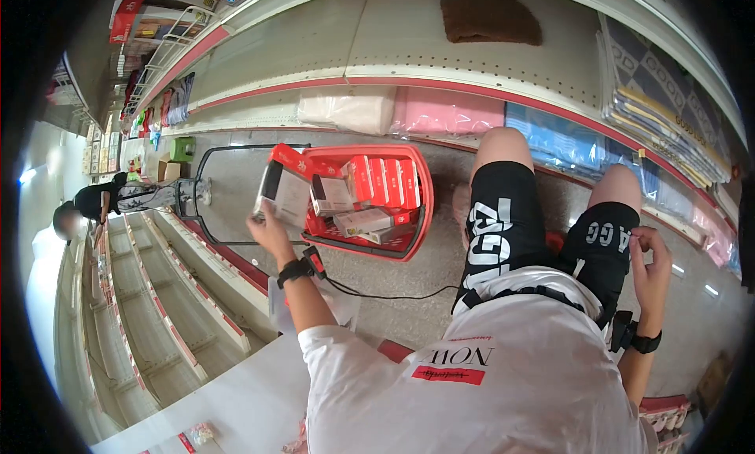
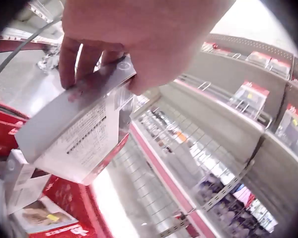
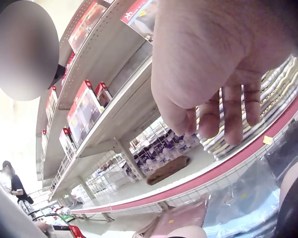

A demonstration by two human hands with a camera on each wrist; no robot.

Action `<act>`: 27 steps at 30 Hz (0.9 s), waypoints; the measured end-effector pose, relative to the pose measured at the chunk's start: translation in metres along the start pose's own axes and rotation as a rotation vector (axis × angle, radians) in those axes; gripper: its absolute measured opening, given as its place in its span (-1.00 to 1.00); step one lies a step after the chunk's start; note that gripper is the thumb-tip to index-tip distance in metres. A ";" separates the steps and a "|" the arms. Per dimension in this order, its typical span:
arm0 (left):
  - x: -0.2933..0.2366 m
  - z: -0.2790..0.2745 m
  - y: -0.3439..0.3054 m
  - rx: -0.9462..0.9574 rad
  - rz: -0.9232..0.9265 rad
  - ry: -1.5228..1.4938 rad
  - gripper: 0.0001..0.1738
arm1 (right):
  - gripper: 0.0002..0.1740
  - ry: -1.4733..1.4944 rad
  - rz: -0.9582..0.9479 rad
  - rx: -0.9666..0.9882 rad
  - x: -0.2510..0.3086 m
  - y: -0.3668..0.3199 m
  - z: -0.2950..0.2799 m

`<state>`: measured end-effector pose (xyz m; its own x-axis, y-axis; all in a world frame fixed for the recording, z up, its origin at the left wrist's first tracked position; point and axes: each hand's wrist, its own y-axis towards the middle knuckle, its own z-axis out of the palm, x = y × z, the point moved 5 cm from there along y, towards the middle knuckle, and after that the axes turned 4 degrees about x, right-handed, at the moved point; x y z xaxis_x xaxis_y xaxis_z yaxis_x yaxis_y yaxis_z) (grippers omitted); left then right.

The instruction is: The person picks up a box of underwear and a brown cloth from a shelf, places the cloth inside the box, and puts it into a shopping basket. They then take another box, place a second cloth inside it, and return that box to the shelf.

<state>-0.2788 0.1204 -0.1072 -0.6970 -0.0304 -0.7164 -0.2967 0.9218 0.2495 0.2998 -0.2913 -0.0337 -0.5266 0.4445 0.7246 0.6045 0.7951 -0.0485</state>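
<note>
My left hand (image 1: 271,232) grips the edge of a red and white cardboard box (image 1: 285,193). That box is tilted over the left end of a red shopping basket (image 1: 425,188). In the left wrist view, the thumb and fingers of this hand (image 2: 144,39) hold the box's grey end, and printed text shows on its white side (image 2: 84,144). Several more red and white boxes (image 1: 383,180) lie inside the basket. My right hand (image 1: 651,269) is beside my knee, holding nothing, its fingers loosely bent in the right wrist view (image 3: 208,69).
Shelves (image 1: 275,69) run along the far side, with a folded brown cloth (image 1: 491,20) on one. Plastic-wrapped pink (image 1: 448,110) and blue packs lie below. A black handle frame (image 1: 197,171) extends from the basket. Another person (image 1: 102,198) stands at the left; a black cable (image 1: 393,297) hangs nearby.
</note>
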 end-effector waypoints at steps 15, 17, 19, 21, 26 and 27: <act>-0.316 -0.037 -0.245 -0.053 1.306 -0.003 -0.57 | -0.83 0.493 -0.162 0.345 0.022 0.006 0.011; -0.339 -0.019 -0.281 0.151 1.456 -0.050 -0.60 | -0.70 0.773 -0.144 0.554 0.024 -0.001 0.019; -0.355 -0.003 -0.316 0.342 1.585 -0.114 -0.60 | -0.48 0.964 -0.190 0.703 0.024 -0.012 0.018; -0.367 0.010 -0.350 0.435 1.716 -0.159 -0.63 | -0.35 1.180 -0.211 0.753 0.016 -0.023 0.015; -0.381 0.032 -0.410 0.508 1.857 -0.311 -0.63 | -0.48 1.502 0.010 0.602 -0.020 -0.039 0.009; -0.383 0.036 -0.419 0.517 1.883 -0.311 -0.64 | -0.48 1.506 0.015 0.566 -0.021 -0.043 0.006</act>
<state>0.1359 -0.2399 0.0395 0.2875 0.9527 0.0983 0.7773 -0.2921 0.5572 0.2817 -0.3321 -0.0510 0.7218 -0.0646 0.6891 0.1358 0.9895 -0.0495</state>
